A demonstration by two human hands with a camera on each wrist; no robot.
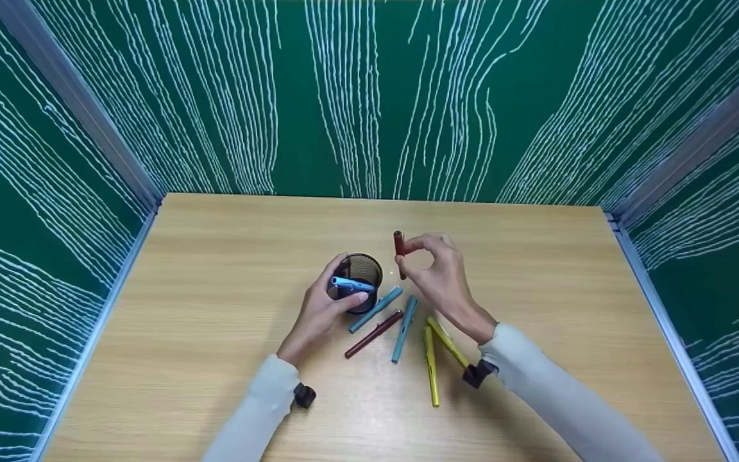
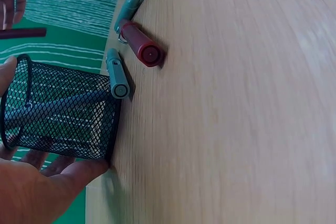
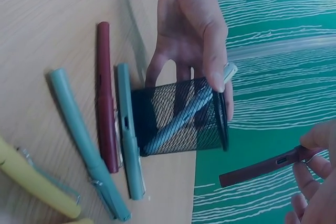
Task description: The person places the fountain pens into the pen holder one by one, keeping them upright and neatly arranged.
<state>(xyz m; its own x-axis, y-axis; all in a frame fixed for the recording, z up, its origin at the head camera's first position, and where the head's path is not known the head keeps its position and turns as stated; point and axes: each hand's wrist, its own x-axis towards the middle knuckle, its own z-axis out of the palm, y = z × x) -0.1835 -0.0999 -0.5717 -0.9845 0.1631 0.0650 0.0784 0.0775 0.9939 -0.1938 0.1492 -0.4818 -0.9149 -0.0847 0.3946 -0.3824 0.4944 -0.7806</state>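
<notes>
My left hand (image 1: 326,309) grips a black mesh pen cup (image 1: 369,269) that stands upright on the table, its thumb over the rim. Inside the cup leans a blue pen (image 1: 351,283), one end sticking out past the rim. To the right of the cup, my right hand (image 1: 441,273) pinches a dark red pen (image 3: 257,173) between thumb and fingertips, held above the table and apart from the cup. Close by the cup's base lie a teal pen (image 1: 376,310), a second dark red pen (image 1: 374,334) and another teal pen (image 1: 404,329).
Two yellow pens, one nearer the front (image 1: 432,369) and one under the right wrist (image 1: 450,343), lie on the wooden table (image 1: 228,256). Green panels with white wavy lines (image 1: 292,96) enclose the table at the back and both sides.
</notes>
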